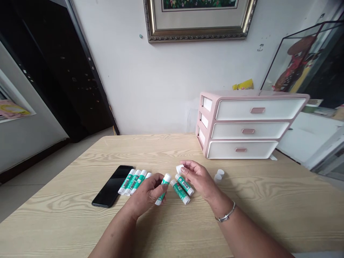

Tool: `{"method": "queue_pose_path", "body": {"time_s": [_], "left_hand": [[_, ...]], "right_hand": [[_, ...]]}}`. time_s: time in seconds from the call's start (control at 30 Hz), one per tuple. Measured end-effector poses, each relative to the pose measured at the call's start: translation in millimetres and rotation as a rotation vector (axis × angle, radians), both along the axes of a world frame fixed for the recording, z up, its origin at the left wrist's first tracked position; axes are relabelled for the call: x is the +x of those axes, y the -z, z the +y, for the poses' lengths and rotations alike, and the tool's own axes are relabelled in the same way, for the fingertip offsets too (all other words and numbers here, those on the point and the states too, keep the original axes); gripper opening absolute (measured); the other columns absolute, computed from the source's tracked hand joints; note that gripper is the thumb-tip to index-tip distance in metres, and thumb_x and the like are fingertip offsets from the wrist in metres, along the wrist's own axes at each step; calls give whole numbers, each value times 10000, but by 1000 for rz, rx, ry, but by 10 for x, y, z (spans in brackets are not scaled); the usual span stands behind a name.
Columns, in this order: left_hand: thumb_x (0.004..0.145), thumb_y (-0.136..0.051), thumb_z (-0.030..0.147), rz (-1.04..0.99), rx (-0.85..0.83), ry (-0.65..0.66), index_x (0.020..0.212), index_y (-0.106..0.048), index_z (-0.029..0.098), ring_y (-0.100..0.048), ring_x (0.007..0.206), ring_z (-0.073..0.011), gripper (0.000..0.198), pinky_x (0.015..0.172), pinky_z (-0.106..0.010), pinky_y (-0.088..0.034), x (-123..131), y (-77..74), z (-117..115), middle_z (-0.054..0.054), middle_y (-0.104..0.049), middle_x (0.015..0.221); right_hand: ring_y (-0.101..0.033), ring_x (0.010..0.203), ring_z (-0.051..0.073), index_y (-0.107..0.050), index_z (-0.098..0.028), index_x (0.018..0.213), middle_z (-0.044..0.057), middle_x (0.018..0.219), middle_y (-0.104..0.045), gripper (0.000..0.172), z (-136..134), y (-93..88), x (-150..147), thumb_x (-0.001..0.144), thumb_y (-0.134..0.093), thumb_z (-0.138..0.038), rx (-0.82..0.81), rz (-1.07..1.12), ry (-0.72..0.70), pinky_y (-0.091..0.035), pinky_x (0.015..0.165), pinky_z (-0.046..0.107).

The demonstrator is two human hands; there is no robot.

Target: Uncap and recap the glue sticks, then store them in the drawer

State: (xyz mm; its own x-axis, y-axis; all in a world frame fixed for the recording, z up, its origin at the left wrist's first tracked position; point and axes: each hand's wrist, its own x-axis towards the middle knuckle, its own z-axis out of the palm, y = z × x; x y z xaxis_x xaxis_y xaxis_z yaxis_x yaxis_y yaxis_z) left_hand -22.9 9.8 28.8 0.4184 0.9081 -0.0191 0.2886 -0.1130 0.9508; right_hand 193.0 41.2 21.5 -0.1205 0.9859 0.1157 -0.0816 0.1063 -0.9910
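Note:
My left hand (149, 193) grips a green and white glue stick (162, 190), tilted with its white end up. Between the thumb and fingers of my right hand (195, 176) is a small white cap (179, 169). Two green glue sticks (180, 192) lie side by side on the table between my hands. To the left, several more glue sticks (132, 182) lie in a row, the last partly hidden behind my left hand. A few loose white caps (219, 175) are on the table to the right of my right hand.
A black phone (111, 188) lies left of the row on the wooden table (67, 218). At the back right of the table stands a pink and white drawer unit (248, 125), with a yellow packet (245, 85) behind its top.

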Motion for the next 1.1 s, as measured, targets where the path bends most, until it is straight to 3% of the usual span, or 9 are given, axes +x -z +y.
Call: {"method": "queue_pose_path", "body": {"time_s": [0.1,0.37,0.53,0.83,1.1], "left_hand": [[925,-493,535,-22,8,-35,994,-551,196,-598,633,-145,351,675,-268,-466,37,13,-12,14,-628,713],[934,-491,488,-66,-1,-37,1017,-552,190,-466,604,-106,315,580,-233,-398,62,-6,-23,30,-540,735],[906,-487,489,-61,0,-33,990,-554,192,-488,613,-114,315,575,-237,-415,87,-50,-47,18,-545,749],[903,-461,471,-44,-35,-8,1041,-543,203,-480,625,-119,313,525,-228,-425,90,-48,-54,32,-484,752],[878,-434,308,-31,-68,-70,900,-549,191,-456,627,-111,165,540,-227,-351,94,-32,-51,23,-510,733]], "right_hand": [[-591,672,112,-677,-194,1096,47,951,-697,459,-9,-1,-4,756,-746,-494,7,42,-19,-492,575,232],[-608,740,139,-678,-190,1105,37,906,-680,435,-81,0,-76,775,-737,-467,89,13,-77,-504,635,255],[-613,717,142,-662,-189,1121,22,829,-665,419,-119,13,-97,806,-709,-461,118,1,-142,-518,661,276],[-609,733,147,-682,-197,1119,27,829,-672,376,-129,34,-97,836,-688,-445,180,-70,-133,-534,685,291],[-651,790,168,-718,-205,1095,46,896,-727,346,-184,4,-167,827,-698,-423,242,-172,-109,-548,740,314]]}}
